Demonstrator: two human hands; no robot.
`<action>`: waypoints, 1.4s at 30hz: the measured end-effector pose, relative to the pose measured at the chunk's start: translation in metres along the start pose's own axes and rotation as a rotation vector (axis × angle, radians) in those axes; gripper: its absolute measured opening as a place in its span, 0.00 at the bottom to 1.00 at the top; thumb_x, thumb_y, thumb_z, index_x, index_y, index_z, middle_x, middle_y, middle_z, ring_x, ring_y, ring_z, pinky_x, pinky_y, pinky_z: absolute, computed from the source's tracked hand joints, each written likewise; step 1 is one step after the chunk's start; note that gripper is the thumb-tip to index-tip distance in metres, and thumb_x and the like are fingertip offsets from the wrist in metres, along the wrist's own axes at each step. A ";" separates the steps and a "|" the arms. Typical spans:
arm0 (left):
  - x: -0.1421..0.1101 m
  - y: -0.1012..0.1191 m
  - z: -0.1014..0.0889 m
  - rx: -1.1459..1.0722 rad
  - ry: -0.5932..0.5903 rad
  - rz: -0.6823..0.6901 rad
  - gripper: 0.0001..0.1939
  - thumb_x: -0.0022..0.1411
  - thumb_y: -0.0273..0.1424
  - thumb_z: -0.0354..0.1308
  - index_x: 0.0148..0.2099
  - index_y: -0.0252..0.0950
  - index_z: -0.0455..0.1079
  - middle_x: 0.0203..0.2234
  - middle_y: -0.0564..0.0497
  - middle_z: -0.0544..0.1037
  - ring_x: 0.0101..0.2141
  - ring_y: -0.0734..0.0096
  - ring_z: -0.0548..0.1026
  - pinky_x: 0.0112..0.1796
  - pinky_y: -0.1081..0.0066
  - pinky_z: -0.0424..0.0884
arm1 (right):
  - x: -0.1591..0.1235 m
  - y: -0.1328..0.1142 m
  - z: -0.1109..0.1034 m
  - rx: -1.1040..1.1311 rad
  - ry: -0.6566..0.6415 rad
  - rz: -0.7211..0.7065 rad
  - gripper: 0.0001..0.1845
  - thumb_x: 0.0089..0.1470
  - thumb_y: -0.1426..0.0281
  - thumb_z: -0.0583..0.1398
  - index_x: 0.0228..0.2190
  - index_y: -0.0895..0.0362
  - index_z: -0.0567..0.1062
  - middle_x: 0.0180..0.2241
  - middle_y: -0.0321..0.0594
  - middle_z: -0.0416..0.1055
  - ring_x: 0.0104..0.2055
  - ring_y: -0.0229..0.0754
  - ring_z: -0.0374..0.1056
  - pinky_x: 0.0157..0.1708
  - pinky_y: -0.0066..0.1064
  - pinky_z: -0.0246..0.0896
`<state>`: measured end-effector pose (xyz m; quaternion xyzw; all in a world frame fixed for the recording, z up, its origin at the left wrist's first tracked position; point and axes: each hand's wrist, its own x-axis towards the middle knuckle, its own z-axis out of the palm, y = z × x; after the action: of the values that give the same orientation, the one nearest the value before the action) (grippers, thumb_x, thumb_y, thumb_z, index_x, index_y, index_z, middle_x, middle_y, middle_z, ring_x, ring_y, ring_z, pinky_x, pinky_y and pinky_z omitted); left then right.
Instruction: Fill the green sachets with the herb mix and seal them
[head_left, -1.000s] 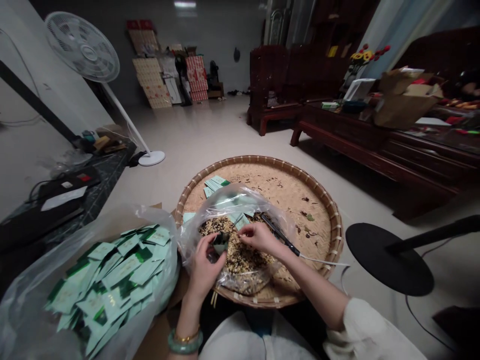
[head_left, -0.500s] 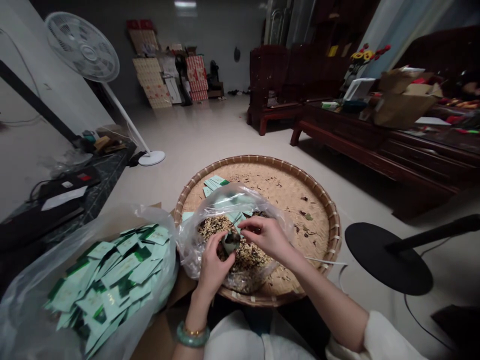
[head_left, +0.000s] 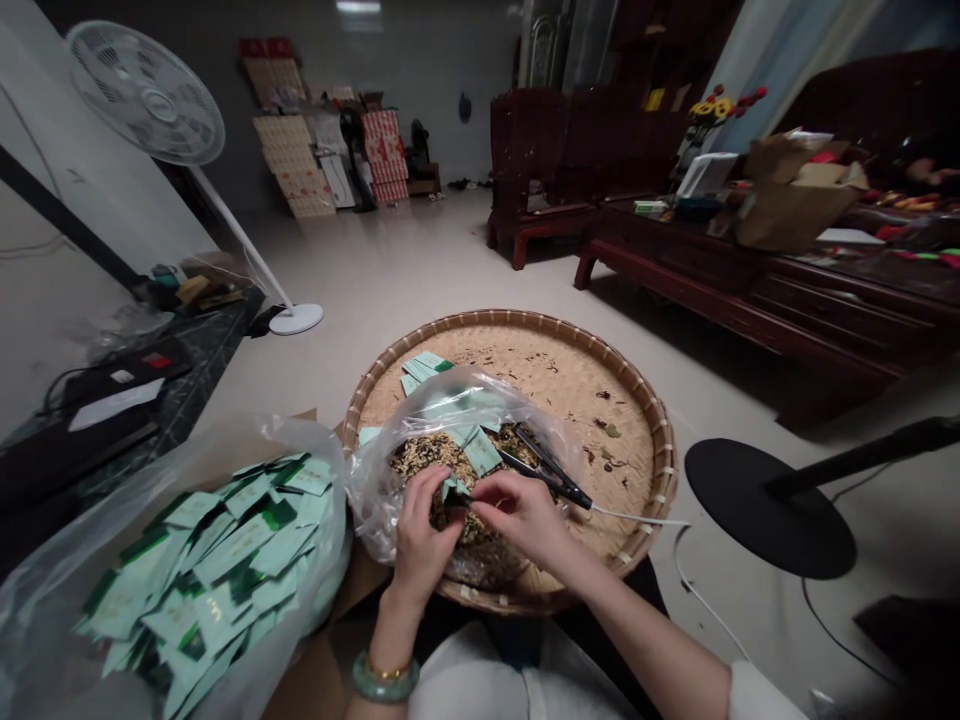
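Note:
My left hand (head_left: 421,525) is closed around a small green sachet (head_left: 454,490), held upright over the mix. At the sachet's upper right edge, the fingers of my right hand (head_left: 525,515) are pinched together on it; the fingertips partly hide it. Below lies a clear plastic bag (head_left: 373,505), rolled open, with a loose mix of pale grains and dark bits (head_left: 421,452). Several pale green sachets (head_left: 480,450) rest on the mix. Just beyond my right hand lies a black corded flat iron (head_left: 553,470), its two arms apart. Everything sits in a round woven bamboo tray (head_left: 670,440).
A large plastic bag (head_left: 45,600) full of green sachets (head_left: 225,560) stands at left. More sachets (head_left: 426,368) lie at the tray's far edge. A black stand base (head_left: 765,510) is at right, a white fan (head_left: 150,105) at left, a dark wooden table (head_left: 750,290) beyond.
My right hand has moved left and down onto the sachet and now pinches it. The black flat iron, hidden before behind that hand, shows now. The view has shifted slightly.

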<state>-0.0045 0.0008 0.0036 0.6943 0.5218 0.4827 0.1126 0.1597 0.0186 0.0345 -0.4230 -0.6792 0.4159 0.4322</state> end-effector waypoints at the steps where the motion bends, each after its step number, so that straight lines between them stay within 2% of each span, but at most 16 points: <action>1: 0.000 -0.001 0.000 0.010 0.001 0.002 0.22 0.54 0.21 0.58 0.52 0.38 0.64 0.46 0.45 0.71 0.49 0.61 0.70 0.51 0.57 0.67 | 0.000 0.000 -0.001 0.005 0.013 0.002 0.03 0.48 0.72 0.62 0.29 0.57 0.77 0.27 0.37 0.74 0.28 0.38 0.69 0.27 0.26 0.65; 5: -0.001 -0.002 0.000 0.031 0.008 -0.003 0.22 0.54 0.23 0.58 0.52 0.38 0.63 0.46 0.44 0.71 0.48 0.60 0.70 0.49 0.57 0.68 | 0.001 -0.004 -0.015 -0.015 0.061 -0.011 0.05 0.51 0.71 0.60 0.29 0.57 0.77 0.28 0.39 0.73 0.30 0.39 0.70 0.28 0.27 0.66; 7: -0.001 0.000 0.002 0.037 0.011 -0.027 0.23 0.54 0.23 0.58 0.52 0.37 0.63 0.45 0.44 0.71 0.48 0.60 0.70 0.49 0.57 0.68 | -0.001 -0.008 -0.019 -0.073 0.054 -0.059 0.07 0.52 0.70 0.60 0.34 0.56 0.77 0.35 0.43 0.72 0.36 0.41 0.70 0.30 0.28 0.67; 10: -0.001 0.006 0.007 0.023 -0.001 -0.059 0.23 0.53 0.23 0.58 0.52 0.37 0.64 0.45 0.44 0.71 0.48 0.59 0.70 0.49 0.56 0.67 | -0.003 -0.012 -0.016 -0.188 -0.008 -0.178 0.14 0.50 0.68 0.63 0.41 0.54 0.75 0.45 0.46 0.68 0.46 0.45 0.67 0.40 0.33 0.67; 12: 0.000 0.009 0.010 0.002 -0.013 -0.071 0.22 0.53 0.24 0.57 0.52 0.37 0.65 0.46 0.43 0.72 0.48 0.58 0.69 0.50 0.55 0.66 | -0.002 -0.011 -0.012 -0.251 -0.043 -0.215 0.11 0.51 0.70 0.61 0.39 0.55 0.75 0.43 0.45 0.69 0.44 0.44 0.68 0.43 0.35 0.65; 14: 0.002 0.010 0.011 -0.029 -0.027 -0.116 0.24 0.52 0.26 0.60 0.53 0.37 0.65 0.47 0.43 0.72 0.49 0.57 0.69 0.51 0.53 0.65 | 0.002 -0.008 -0.011 -0.260 -0.045 -0.174 0.06 0.52 0.74 0.59 0.33 0.56 0.75 0.36 0.43 0.71 0.37 0.42 0.69 0.37 0.32 0.66; 16: 0.003 0.008 0.009 -0.105 -0.066 -0.239 0.30 0.48 0.29 0.64 0.55 0.37 0.64 0.48 0.42 0.73 0.50 0.55 0.69 0.51 0.53 0.64 | 0.007 -0.003 -0.015 -0.213 -0.022 -0.097 0.05 0.52 0.74 0.58 0.30 0.58 0.75 0.30 0.40 0.72 0.32 0.40 0.68 0.31 0.29 0.64; 18: 0.004 0.004 0.006 -0.272 -0.157 -0.413 0.34 0.45 0.30 0.66 0.56 0.36 0.64 0.49 0.41 0.74 0.49 0.55 0.71 0.50 0.55 0.66 | 0.012 0.001 -0.023 -0.104 -0.022 -0.007 0.04 0.51 0.72 0.59 0.29 0.58 0.75 0.28 0.39 0.72 0.30 0.39 0.68 0.28 0.28 0.63; 21: 0.004 0.001 0.002 -0.567 -0.288 -0.664 0.24 0.44 0.31 0.65 0.47 0.33 0.71 0.42 0.43 0.79 0.42 0.58 0.76 0.45 0.60 0.70 | 0.016 0.007 -0.036 0.133 -0.045 0.143 0.06 0.48 0.68 0.61 0.29 0.58 0.74 0.25 0.36 0.72 0.27 0.38 0.68 0.28 0.28 0.64; 25: 0.005 0.008 0.001 -0.721 -0.288 -0.822 0.17 0.40 0.31 0.68 0.36 0.31 0.75 0.29 0.46 0.82 0.31 0.64 0.79 0.35 0.68 0.73 | 0.019 0.010 -0.047 0.345 -0.026 0.270 0.09 0.42 0.67 0.64 0.26 0.58 0.72 0.22 0.32 0.69 0.24 0.35 0.67 0.27 0.28 0.65; 28: 0.007 0.014 0.001 -0.755 -0.272 -0.854 0.17 0.37 0.30 0.70 0.33 0.31 0.75 0.26 0.47 0.82 0.27 0.68 0.78 0.31 0.72 0.72 | 0.019 0.009 -0.050 0.411 0.020 0.297 0.12 0.40 0.65 0.66 0.26 0.58 0.72 0.23 0.32 0.69 0.24 0.35 0.67 0.27 0.28 0.65; 31: 0.009 0.017 0.003 -0.752 -0.263 -0.860 0.18 0.36 0.29 0.70 0.34 0.32 0.76 0.26 0.48 0.82 0.28 0.68 0.78 0.32 0.72 0.72 | 0.018 0.007 -0.048 0.372 0.051 0.257 0.20 0.43 0.62 0.64 0.39 0.57 0.72 0.26 0.34 0.70 0.27 0.37 0.67 0.26 0.28 0.65; 33: 0.010 0.020 0.005 -0.731 -0.282 -0.855 0.18 0.36 0.29 0.70 0.35 0.32 0.76 0.27 0.47 0.82 0.28 0.67 0.78 0.32 0.72 0.72 | 0.018 0.007 -0.044 0.255 0.069 0.208 0.22 0.44 0.61 0.64 0.42 0.56 0.72 0.29 0.37 0.72 0.30 0.38 0.67 0.27 0.28 0.63; 36: 0.009 0.025 0.005 -0.709 -0.351 -0.829 0.19 0.37 0.30 0.70 0.36 0.31 0.77 0.26 0.47 0.82 0.27 0.66 0.78 0.33 0.70 0.73 | 0.021 0.012 -0.036 0.062 0.089 0.191 0.13 0.43 0.62 0.65 0.27 0.59 0.76 0.24 0.35 0.70 0.27 0.37 0.64 0.25 0.26 0.58; 38: 0.008 0.027 0.004 -0.710 -0.388 -0.812 0.19 0.38 0.30 0.70 0.37 0.31 0.77 0.27 0.47 0.82 0.28 0.65 0.78 0.33 0.70 0.73 | 0.023 0.017 -0.032 0.010 0.130 0.200 0.14 0.44 0.62 0.65 0.19 0.60 0.73 0.18 0.32 0.64 0.22 0.34 0.59 0.22 0.24 0.51; 42: 0.008 0.026 0.001 -0.711 -0.428 -0.808 0.20 0.37 0.31 0.70 0.37 0.31 0.77 0.25 0.47 0.81 0.28 0.65 0.78 0.32 0.70 0.72 | 0.025 0.024 -0.028 0.023 0.202 0.178 0.16 0.44 0.63 0.64 0.16 0.60 0.71 0.15 0.30 0.61 0.20 0.32 0.53 0.20 0.24 0.46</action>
<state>0.0122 -0.0036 0.0250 0.4416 0.5169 0.3956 0.6175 0.1848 0.0545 0.0262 -0.5164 -0.5873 0.4155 0.4645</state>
